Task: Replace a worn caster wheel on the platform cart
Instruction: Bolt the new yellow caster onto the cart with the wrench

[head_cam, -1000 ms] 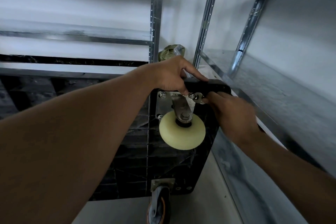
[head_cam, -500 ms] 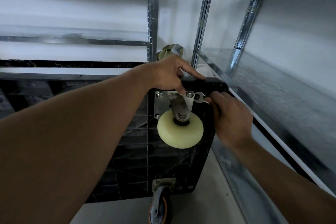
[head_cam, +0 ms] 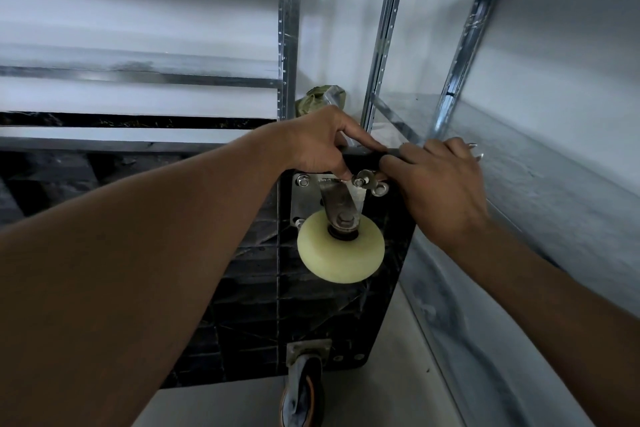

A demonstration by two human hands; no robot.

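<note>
The black platform cart (head_cam: 311,315) stands on its edge with its ribbed underside facing me. A cream caster wheel (head_cam: 341,251) hangs in a steel fork from a mounting plate (head_cam: 304,198) near the cart's top corner. My left hand (head_cam: 318,146) grips the cart's top edge, its fingertips touching the plate's upper right bolt. My right hand (head_cam: 436,184) holds a small metal wrench (head_cam: 372,182) whose head sits on that bolt. A worn dark caster (head_cam: 303,392) with an orange rim is at the cart's bottom edge.
Metal shelving uprights (head_cam: 289,28) and shelves stand behind and to the right; a galvanised shelf (head_cam: 519,156) runs close beside my right hand. A greenish wrapped object (head_cam: 320,99) pokes up behind the cart. Pale floor (head_cam: 398,374) lies below.
My right hand has swung upward and rightward with the wrench, turning it around the upper right bolt. My left hand has stayed on the cart's top edge.
</note>
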